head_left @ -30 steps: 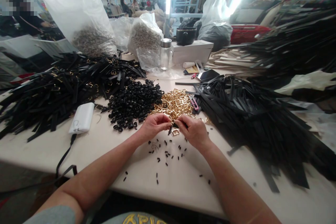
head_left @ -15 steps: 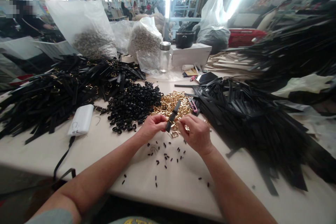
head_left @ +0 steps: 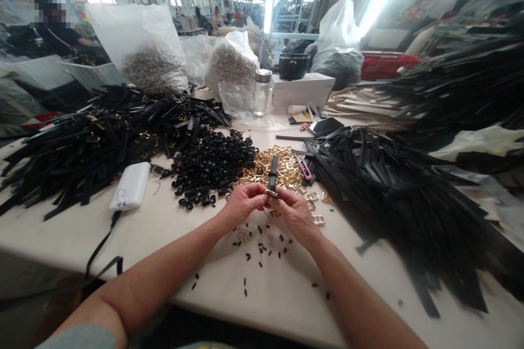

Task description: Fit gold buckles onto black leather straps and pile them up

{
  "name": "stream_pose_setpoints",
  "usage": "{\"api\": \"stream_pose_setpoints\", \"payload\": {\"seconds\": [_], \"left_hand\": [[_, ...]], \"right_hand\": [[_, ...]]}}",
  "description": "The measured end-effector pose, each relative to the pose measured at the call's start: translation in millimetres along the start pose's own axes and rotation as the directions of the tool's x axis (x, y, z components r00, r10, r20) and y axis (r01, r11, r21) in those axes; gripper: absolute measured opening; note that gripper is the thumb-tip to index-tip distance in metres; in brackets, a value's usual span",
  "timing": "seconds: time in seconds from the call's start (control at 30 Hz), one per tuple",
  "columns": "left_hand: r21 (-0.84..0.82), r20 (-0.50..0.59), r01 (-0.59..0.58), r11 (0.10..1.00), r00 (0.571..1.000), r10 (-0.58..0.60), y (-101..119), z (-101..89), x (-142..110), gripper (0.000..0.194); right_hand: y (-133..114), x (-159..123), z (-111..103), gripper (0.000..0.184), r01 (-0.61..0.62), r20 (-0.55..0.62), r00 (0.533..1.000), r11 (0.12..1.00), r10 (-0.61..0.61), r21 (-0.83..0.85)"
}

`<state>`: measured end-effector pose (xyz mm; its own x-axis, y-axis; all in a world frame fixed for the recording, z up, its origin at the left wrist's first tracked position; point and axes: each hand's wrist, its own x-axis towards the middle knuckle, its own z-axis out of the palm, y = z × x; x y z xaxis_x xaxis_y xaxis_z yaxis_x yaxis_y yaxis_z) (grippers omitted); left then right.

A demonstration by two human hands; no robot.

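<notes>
Both hands meet over the near edge of a heap of gold buckles (head_left: 282,166). Between them a short black strap (head_left: 273,174) points away from me, with a dark loop around its middle and a gold buckle at its near end. My left hand (head_left: 248,202) pinches the strap's near end from the left. From the right, the closed fingers of my right hand (head_left: 295,212) grip the same end at the buckle. The fingertips partly hide how strap and buckle fit together. To the left lies a pile of small black loops (head_left: 208,166).
Black straps (head_left: 376,174) are heaped at right; buckled straps (head_left: 102,136) lie at left. A white power bank (head_left: 130,186) with a cable sits near the left edge. Pink-handled snips (head_left: 304,169), a phone (head_left: 326,126) and a glass bottle (head_left: 262,92) stand or lie beyond. Small black bits dot the table (head_left: 286,294).
My right hand has moved left to join my left hand at the strap's near end. The strap has turned from slanting right to nearly straight ahead. The whole view has shifted slightly.
</notes>
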<state>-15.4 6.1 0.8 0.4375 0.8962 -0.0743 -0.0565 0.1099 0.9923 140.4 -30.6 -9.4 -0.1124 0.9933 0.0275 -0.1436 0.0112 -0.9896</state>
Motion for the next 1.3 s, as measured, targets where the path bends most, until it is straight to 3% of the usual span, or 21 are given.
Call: {"api": "stream_pose_setpoints", "payload": {"seconds": [0.13,0.33,0.5,0.63,0.83,0.93,1.07,1.3], "left_hand": [[-0.008,-0.018,-0.017,1.000,1.000,0.016,0,0.9,-1,0.020],[0.016,0.009,-0.048,0.999,0.999,0.047,-4,3.8,-2,0.024],[0.024,0.040,-0.053,0.998,0.998,0.052,-4,6.1,-3,0.029],[0.078,0.087,-0.024,0.997,0.996,0.017,-1,-4.3,0,0.031],[0.259,-0.136,-0.083,0.962,0.983,0.122,13,-42.7,10,0.026],[0.469,-0.152,-0.131,0.873,0.962,0.226,23,-63.9,10,0.023],[0.766,-0.086,-0.132,0.630,0.949,0.303,39,-86.7,3,0.019],[0.870,-0.001,-0.033,0.493,0.998,0.068,50,-103.6,-11,0.014]], "right_hand": [[-2,0,2,0.035,0.005,0.027,1.000,0.996,-0.007,0.094],[4,1,2,0.036,-0.057,-0.110,0.992,0.993,0.069,0.106],[4,0,1,0.026,0.024,-0.183,0.983,1.000,-0.023,0.003],[7,0,0,0.023,0.103,-0.193,0.973,0.988,-0.124,-0.115],[7,2,-3,0.028,0.093,-0.188,0.976,0.992,-0.108,-0.085],[3,3,-6,0.031,0.082,-0.198,0.974,0.988,-0.108,-0.131],[-2,2,-9,0.030,0.101,-0.200,0.968,0.964,-0.153,-0.247],[-4,1,-10,0.026,0.120,-0.202,0.958,0.921,-0.206,-0.371]]}}
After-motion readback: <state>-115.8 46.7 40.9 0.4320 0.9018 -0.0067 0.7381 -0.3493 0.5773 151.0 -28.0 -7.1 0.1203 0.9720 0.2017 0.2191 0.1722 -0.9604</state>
